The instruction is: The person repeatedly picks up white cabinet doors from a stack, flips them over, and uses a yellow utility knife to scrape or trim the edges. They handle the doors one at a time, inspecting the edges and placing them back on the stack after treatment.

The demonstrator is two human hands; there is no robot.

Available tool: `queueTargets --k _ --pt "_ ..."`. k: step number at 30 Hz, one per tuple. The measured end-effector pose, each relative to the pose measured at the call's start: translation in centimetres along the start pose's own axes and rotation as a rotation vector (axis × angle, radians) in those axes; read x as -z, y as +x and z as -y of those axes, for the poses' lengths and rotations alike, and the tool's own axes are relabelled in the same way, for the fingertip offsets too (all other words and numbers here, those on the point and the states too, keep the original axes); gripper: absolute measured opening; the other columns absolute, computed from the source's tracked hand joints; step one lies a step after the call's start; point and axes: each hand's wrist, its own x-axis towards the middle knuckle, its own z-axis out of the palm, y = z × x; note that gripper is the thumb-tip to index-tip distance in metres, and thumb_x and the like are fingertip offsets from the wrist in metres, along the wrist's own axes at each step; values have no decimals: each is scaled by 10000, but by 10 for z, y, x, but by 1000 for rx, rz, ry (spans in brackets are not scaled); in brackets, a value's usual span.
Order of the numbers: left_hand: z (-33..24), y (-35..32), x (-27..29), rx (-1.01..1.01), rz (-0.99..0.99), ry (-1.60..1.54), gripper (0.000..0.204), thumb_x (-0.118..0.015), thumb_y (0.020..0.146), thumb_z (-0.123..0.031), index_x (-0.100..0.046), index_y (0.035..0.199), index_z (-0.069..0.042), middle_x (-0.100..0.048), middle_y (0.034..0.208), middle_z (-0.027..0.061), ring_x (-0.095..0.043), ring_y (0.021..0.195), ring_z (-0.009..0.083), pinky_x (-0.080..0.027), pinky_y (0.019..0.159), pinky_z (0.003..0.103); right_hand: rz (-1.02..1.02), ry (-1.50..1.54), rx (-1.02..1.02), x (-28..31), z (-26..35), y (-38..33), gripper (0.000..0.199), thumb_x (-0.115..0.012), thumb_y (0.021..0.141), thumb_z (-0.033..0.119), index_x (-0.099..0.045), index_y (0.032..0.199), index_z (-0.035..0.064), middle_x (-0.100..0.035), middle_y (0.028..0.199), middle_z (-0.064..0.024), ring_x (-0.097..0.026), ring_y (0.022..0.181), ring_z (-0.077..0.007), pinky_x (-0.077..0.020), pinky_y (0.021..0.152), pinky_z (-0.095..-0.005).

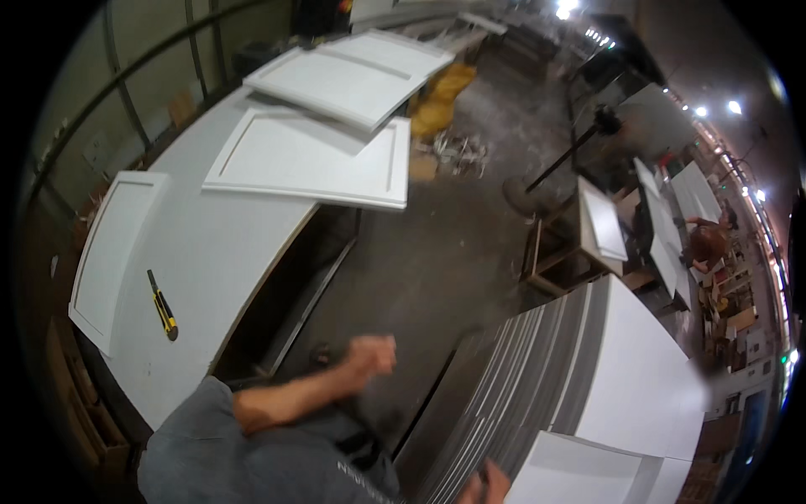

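My left hand (371,354) hangs over the floor between the two work areas, blurred by motion. Its fingers look bent, but the blur hides whether they are closed. Nothing shows in it. At the lower edge, my right hand (489,485) is partly cut off, beside a white recessed panel (579,466) that lies on a tall stack of white panels (642,357). Whether it touches or grips that panel I cannot tell. A yellow and black utility knife (164,309) lies on the white tabletop (222,239) at left.
Framed white panels (311,155) overlap at the table's far end, one jutting past its edge. Another framed panel (113,252) leans over the left side. Beyond the floor (445,260) stand a wooden stand (571,239), a pole with a round base (525,197) and another person (709,244).
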Motion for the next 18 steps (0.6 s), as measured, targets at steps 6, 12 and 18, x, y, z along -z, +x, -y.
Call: queueTargets --k 6,12,18 --pt "72 99 169 624 -982 -1458 817 -655 960 -324 -187 1509 58 -250 1561 246 -305 1443 355 -349 1135 453 485 385 173 -294 105 187 549 -726 908 339 -594 1276 -47 -646 1178 -124 -618 1073 -208 -498 892 -334" --pt "-1 101 221 637 -483 -1062 364 -659 946 -213 -602 1195 46 -644 1214 176 -613 1164 283 -496 968 392 653 345 381 -444 300 281 637 -698 920 377 -524 1337 -71 -626 1149 -116 -608 989 -191 -511 866 -323" --pt "48 86 381 237 -1101 -451 270 -676 902 -109 -654 1141 15 -687 1043 65 -614 921 119 -497 795 265 723 333 340 -666 387 412 666 -764 859 389 -573 1231 -130 -638 982 -90 -601 816 -158 -497 719 -280"
